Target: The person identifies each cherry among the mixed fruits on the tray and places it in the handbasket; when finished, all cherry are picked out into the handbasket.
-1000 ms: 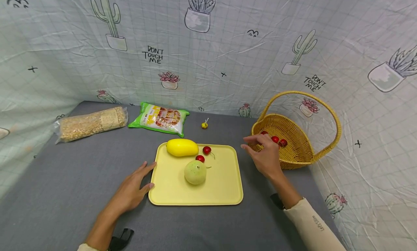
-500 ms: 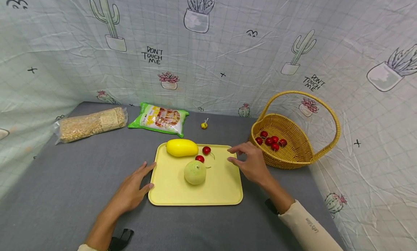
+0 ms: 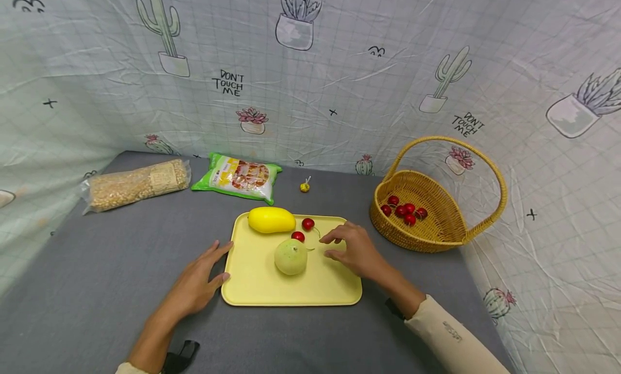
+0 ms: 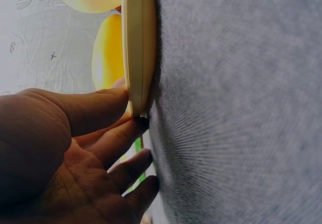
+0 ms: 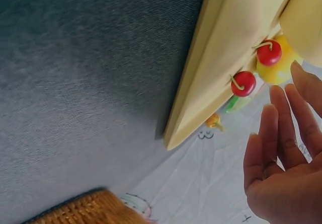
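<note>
My left hand rests at the left edge of a yellow tray, its thumb and index fingertips touching the rim. In the left wrist view the thumb lies against the tray's side, the other fingers loosely spread on the cloth. Over the tray's right part hovers my right hand, thumb and fingers parted, nothing between them. Left of its fingertips lie two red cherries, one cherry behind the other cherry. A round pale-green fruit sits in front of them, and a yellow mango at the back left.
A wicker basket with a tall handle and several cherries inside stands to the right. Along the back lie a bag of pale kernels, a green-edged food packet and a small yellow lollipop. Patterned cloth hangs behind.
My right hand has moved left from the basket's near rim to over the tray, bringing all the basket's cherries into view. My left hand and the fruit on the tray have stayed put.
</note>
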Demonstrator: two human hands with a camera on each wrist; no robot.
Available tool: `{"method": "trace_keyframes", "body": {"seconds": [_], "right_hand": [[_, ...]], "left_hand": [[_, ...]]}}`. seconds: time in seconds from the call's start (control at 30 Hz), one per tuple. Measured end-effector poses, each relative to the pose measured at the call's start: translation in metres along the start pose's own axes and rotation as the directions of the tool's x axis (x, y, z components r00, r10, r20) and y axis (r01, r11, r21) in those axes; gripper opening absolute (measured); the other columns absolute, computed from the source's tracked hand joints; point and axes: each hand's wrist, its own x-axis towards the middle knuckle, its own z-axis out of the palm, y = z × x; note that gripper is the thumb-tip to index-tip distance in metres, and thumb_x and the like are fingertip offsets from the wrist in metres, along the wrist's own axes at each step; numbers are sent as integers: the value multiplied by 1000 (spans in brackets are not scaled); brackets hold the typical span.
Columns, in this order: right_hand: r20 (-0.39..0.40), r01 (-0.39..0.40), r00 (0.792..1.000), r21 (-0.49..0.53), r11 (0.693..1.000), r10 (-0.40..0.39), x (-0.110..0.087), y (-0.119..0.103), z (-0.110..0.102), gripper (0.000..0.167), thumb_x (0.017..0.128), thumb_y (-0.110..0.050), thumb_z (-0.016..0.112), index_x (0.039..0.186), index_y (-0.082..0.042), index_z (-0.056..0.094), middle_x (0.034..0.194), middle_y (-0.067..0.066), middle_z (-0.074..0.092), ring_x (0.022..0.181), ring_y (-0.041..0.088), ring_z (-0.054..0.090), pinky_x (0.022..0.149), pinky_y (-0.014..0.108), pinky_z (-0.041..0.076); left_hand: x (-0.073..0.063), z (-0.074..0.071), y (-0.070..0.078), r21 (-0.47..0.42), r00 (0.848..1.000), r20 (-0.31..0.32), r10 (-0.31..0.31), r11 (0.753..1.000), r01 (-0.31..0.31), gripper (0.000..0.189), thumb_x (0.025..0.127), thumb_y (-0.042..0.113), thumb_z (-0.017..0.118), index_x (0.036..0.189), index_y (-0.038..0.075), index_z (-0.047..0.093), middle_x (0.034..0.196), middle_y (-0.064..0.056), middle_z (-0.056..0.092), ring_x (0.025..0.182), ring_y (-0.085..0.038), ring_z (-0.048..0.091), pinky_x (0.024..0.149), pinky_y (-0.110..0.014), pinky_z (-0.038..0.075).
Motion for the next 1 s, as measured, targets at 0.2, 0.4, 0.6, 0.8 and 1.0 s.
{"method": "trace_keyframes", "body": {"seconds": [0.2,0.4,0.6,0.8,1.0], "right_hand": [[40,-8,999,0,1000,8,7,-6,5,24,85,-12,91,108,-12,84,104,1,82,95,21,67,85,35,55],[78,-11,997,-18,1000,12,15,-12,10,22,85,-13,91,106,-13,84,102,1,81,94,22,66,81,29,54],[94,-13,995,-61,998,18,22,-15,18,19,84,-13,92,102,-13,85,97,1,81,92,24,66,77,28,51],[89,-14,996,-107,994,24,29,-17,23,15,83,-13,93,96,-13,85,92,1,82,85,18,61,77,32,47],[100,-39,994,-144,989,53,32,-19,26,11,83,-14,93,89,-14,84,88,0,80,79,13,54,74,31,44]], "left_hand": [[0,0,0,-2,1000,-3,4,1000,-4,72,100,9,74,164,11,42,168,-33,32,152,-58,36,113,-78,37],[0,-1,-1,-6,1000,-6,7,1000,-7,72,100,9,74,164,11,42,168,-33,33,152,-58,36,113,-77,38],[-1,-1,-1,-9,1000,-8,11,1000,-11,71,100,8,73,164,10,42,168,-33,33,152,-58,36,114,-77,38],[-1,0,-2,-9,1000,-14,13,1000,-13,71,100,8,73,164,10,43,168,-33,34,151,-58,37,114,-77,38],[-1,0,-2,-4,1000,-13,7,1000,-7,71,100,8,73,163,10,43,168,-33,34,152,-57,37,114,-78,37]]}}
